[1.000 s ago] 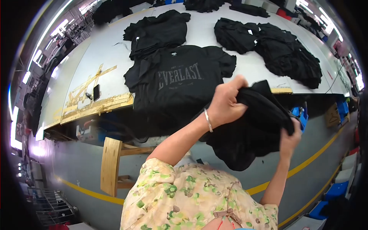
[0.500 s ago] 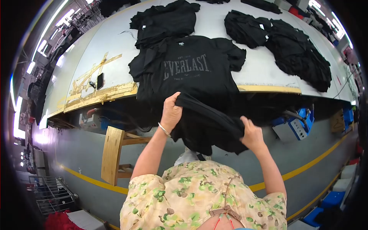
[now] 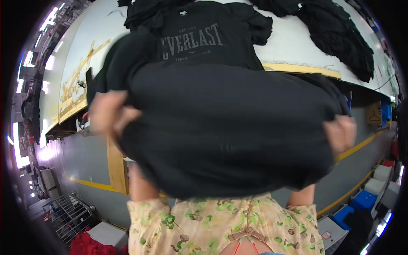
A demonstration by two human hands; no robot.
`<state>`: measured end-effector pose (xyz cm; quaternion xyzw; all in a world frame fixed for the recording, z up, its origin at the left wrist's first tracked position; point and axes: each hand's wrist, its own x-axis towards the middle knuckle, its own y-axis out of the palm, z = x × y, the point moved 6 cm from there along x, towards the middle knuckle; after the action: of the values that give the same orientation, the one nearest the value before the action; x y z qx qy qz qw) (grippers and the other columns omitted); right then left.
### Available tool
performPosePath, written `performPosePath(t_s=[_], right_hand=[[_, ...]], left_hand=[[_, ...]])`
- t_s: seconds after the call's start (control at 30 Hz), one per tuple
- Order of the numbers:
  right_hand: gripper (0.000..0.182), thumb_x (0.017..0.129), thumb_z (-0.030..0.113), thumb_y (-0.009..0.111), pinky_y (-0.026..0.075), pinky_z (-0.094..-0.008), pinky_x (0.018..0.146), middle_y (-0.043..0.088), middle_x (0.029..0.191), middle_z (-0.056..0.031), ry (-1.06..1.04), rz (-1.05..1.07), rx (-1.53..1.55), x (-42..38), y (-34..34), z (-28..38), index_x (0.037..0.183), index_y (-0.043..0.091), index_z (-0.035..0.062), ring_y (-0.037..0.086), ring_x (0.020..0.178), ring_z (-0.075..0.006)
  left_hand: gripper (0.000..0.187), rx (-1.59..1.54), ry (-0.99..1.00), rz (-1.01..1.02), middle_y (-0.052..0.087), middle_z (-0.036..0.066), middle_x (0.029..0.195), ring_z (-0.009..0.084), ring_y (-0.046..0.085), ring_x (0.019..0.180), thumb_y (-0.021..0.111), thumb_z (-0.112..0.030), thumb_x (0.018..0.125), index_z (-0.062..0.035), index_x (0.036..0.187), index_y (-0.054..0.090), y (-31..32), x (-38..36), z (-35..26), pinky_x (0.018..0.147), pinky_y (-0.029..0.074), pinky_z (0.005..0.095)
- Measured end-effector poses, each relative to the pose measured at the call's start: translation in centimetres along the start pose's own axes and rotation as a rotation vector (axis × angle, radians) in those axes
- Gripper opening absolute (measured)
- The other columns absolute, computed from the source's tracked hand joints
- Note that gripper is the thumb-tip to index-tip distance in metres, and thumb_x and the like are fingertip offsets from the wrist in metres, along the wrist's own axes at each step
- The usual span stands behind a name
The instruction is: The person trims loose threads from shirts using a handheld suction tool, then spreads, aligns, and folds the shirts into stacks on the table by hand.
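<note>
A black T-shirt is spread wide in front of my body, blurred by motion. My left hand grips its left side, and my right hand is closed on its right side. Behind it, on the white table, lies another black T-shirt with grey EVERLAST lettering. The raised cloth covers that shirt's lower part, the table edge in the middle and much of both forearms.
More black garments are heaped on the white table, whose front edge has worn yellow tape. A wooden stool stands at left, near a metal rack and red cloth. Blue bins stand at lower right.
My hands have moved far apart and upward, spreading the T-shirt that hung bunched between them. The view has shifted, so the printed shirt sits higher in it.
</note>
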<state>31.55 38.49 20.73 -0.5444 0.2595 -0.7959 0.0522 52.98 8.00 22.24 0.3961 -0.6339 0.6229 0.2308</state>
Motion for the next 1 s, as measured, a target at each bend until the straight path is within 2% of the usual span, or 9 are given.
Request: performPosePath(t_s=[0.03,0.1,0.13,0.27,0.4,0.47,0.6,0.77,1.0], right_hand=[[0.017,0.073,0.005,0.068,0.048,-0.0436,0.089,0.064,0.099,-0.0143,0.049,0.212,0.020,-2.8,2.2,0.1,0.090,0.068,0.0007,0.063,0.095,-0.0326],[0.012,0.076,0.001,0.057,0.051,-0.0466,0.083,0.065,0.086,-0.0201,0.353,1.286,-0.157,-31.4,11.4,-5.4,0.084,0.066,0.0035,0.064,0.086,-0.0361],[0.021,0.077,0.006,0.061,0.050,-0.0496,0.090,0.068,0.095,-0.0242,0.377,1.596,-0.021,-43.2,9.6,-4.0,0.096,0.071,0.0030,0.065,0.096,-0.0394],[0.039,0.083,0.015,0.058,0.048,-0.0445,0.100,0.068,0.112,-0.0281,0.969,1.335,0.204,-44.4,3.3,-3.2,0.117,0.067,-0.0030,0.063,0.109,-0.0455],[0.037,0.080,0.011,0.053,0.050,-0.0428,0.090,0.070,0.100,-0.0267,1.083,1.331,0.425,-38.2,8.1,-3.8,0.112,0.068,0.0004,0.066,0.096,-0.0414],[0.034,0.079,0.007,0.052,0.051,-0.0333,0.081,0.070,0.088,-0.0154,1.127,1.205,0.676,-34.2,10.7,-3.4,0.108,0.068,-0.0018,0.062,0.082,-0.0194],[0.026,0.076,0.003,0.052,0.050,-0.0301,0.072,0.066,0.077,-0.0103,0.853,1.286,0.767,-16.0,12.9,-1.6,0.097,0.066,-0.0041,0.057,0.073,-0.0127],[0.035,0.068,-0.001,0.054,0.051,-0.0302,0.072,0.065,0.074,-0.0066,0.373,1.273,0.619,10.1,15.8,-2.1,0.100,0.067,-0.0047,0.060,0.073,-0.0120],[0.037,0.076,0.009,0.057,0.050,-0.0330,0.083,0.070,0.091,-0.0101,0.248,1.094,0.448,27.3,43.5,-9.6,0.108,0.067,-0.0057,0.064,0.089,-0.0193]], left_hand=[[0.017,-0.122,-0.116,0.029,0.065,0.012,0.086,0.0344,0.065,0.085,0.070,-0.004,0.069,-0.0027,0.086,0.067,3.1,-5.5,1.6,0.085,0.050,0.0429],[0.026,0.276,-0.091,1.586,0.072,0.014,0.107,0.0360,0.068,0.102,0.063,-0.010,0.075,-0.0077,0.099,0.074,15.7,-28.6,-1.1,0.093,0.050,0.0475],[0.028,0.002,-0.218,1.811,0.071,0.017,0.112,0.0378,0.066,0.111,0.059,-0.016,0.078,-0.0061,0.100,0.074,14.7,-38.1,-3.5,0.095,0.051,0.0487],[0.032,-0.415,-1.021,1.394,0.067,0.028,0.095,0.0442,0.065,0.097,0.065,-0.022,0.077,-0.0059,0.103,0.072,10.2,-46.5,-1.5,0.087,0.052,0.0485],[0.027,-0.358,-1.118,1.042,0.067,0.028,0.090,0.0453,0.066,0.093,0.062,-0.015,0.078,-0.0016,0.100,0.071,10.5,-44.2,0.8,0.081,0.052,0.0464],[0.026,-0.389,-1.306,0.665,0.067,0.027,0.084,0.0412,0.069,0.084,0.056,-0.005,0.078,-0.0002,0.100,0.070,9.9,-46.0,3.9,0.078,0.052,0.0416],[0.023,-0.272,-1.025,0.413,0.059,0.021,0.073,0.0292,0.063,0.069,0.049,0.009,0.071,0.0037,0.088,0.064,4.7,-28.2,10.5,0.071,0.051,0.0360],[0.033,-0.016,-0.356,0.082,0.061,0.021,0.078,0.0409,0.063,0.075,0.050,0.011,0.060,0.0011,0.090,0.063,-1.3,1.0,16.4,0.068,0.051,0.0406],[0.018,0.038,-0.361,-0.048,0.065,0.017,0.085,0.0400,0.064,0.080,0.063,-0.005,0.077,-0.0066,0.095,0.059,17.2,15.6,35.8,0.070,0.051,0.0487]])
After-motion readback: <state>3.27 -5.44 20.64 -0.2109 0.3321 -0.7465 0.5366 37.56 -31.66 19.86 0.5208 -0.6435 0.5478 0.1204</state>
